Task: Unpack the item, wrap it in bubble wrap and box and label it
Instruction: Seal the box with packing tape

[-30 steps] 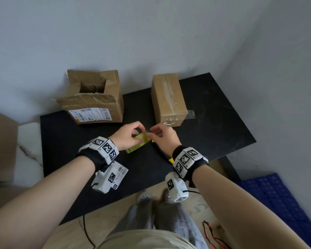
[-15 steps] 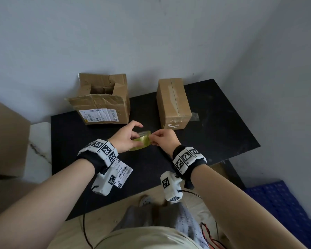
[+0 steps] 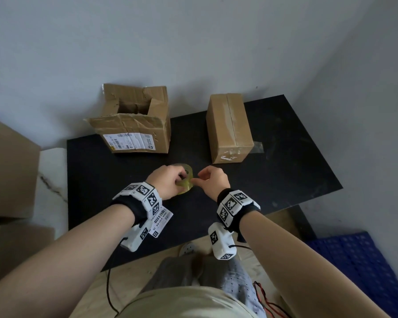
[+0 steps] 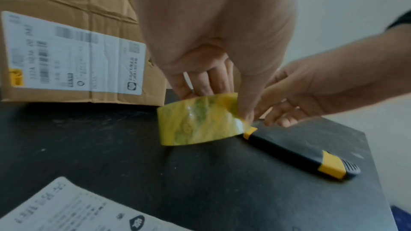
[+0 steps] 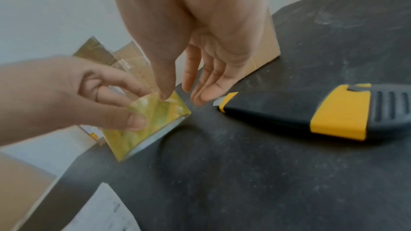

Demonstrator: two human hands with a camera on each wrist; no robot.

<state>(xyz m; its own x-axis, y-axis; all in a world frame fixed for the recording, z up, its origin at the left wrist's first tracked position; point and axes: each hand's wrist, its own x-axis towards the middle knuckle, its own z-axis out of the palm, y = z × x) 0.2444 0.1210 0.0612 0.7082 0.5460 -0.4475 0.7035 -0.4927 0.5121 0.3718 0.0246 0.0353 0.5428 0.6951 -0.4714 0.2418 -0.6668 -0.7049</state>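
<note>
A yellow-green tape roll (image 3: 186, 180) is held just above the black table (image 3: 285, 171), gripped by my left hand (image 3: 177, 180) with thumb and fingers round it. My right hand (image 3: 199, 179) is at the roll's right rim. In the right wrist view its thumb tip touches the top edge of the tape roll (image 5: 146, 124) while the other fingers (image 5: 206, 83) stay straight and apart from it. A sealed cardboard box (image 3: 230, 127) stands behind the hands. A loose label sheet (image 4: 66, 208) lies on the near table.
An opened, torn cardboard box (image 3: 133, 125) with a shipping label stands at the back left. A black and yellow utility knife (image 4: 300, 155) lies on the table just right of the roll. Larger cartons (image 3: 7, 166) stand left of the table; a blue crate (image 3: 365, 271) sits lower right.
My left hand has turned the tape roll so its hole now shows from above. My right hand has stayed at the roll's rim, picking at it.
</note>
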